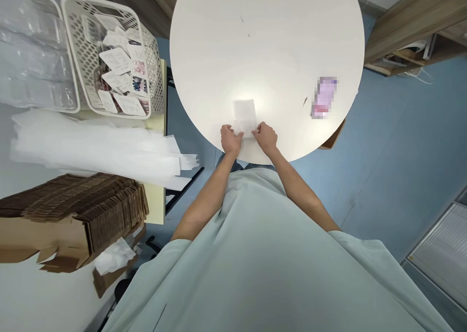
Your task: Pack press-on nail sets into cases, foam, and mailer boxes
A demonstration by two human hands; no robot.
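Observation:
A small white sheet or pouch lies flat on the round white table, near its front edge. My left hand pinches the sheet's near left corner. My right hand grips its near right corner. Both hands rest on the tabletop, a short gap between them. The sheet's near edge is partly hidden by my fingers.
A blurred pink item lies on the table to the right. On a side table at left stand a white perforated basket of printed cards, a pile of white sheets, clear plastic bags and stacked flat cardboard. Blue floor surrounds.

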